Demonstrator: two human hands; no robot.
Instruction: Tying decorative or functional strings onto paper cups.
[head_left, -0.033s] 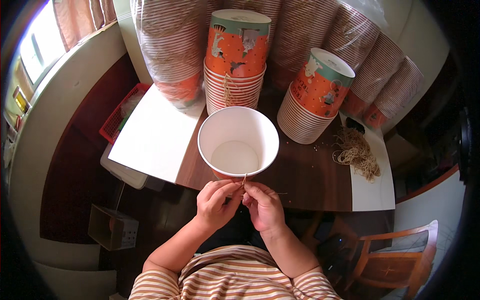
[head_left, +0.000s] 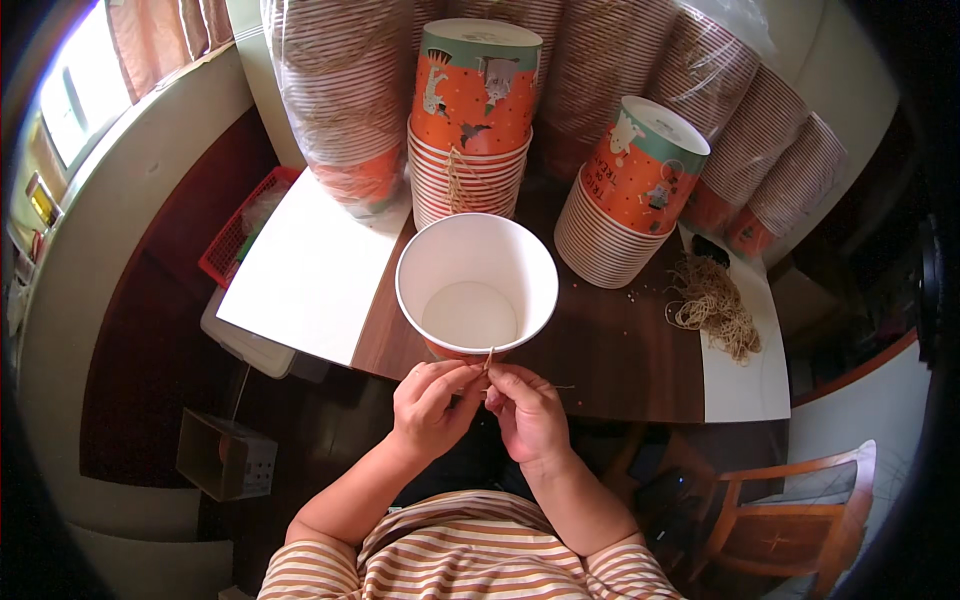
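Note:
A white-lined paper bucket (head_left: 477, 250) stands upright near the table's front edge, its mouth tilted toward me. Just in front of its near rim, my left hand (head_left: 432, 405) and my right hand (head_left: 526, 408) meet, fingertips pinched together on a thin tan string (head_left: 490, 354). One bit of the string rises against the rim, and a loose end pokes out past my right fingers. Whether it passes through the bucket wall is hidden by my fingers. A tangled heap of similar string (head_left: 718, 305) lies at the table's right side.
Behind the bucket stands an upside-down stack of orange and green buckets (head_left: 470, 105), with string hanging on it. Another stack (head_left: 630, 190) leans at right. Plastic-wrapped stacks (head_left: 345, 90) line the back. A red basket (head_left: 235, 225) sits left, a wooden chair (head_left: 790, 520) lower right.

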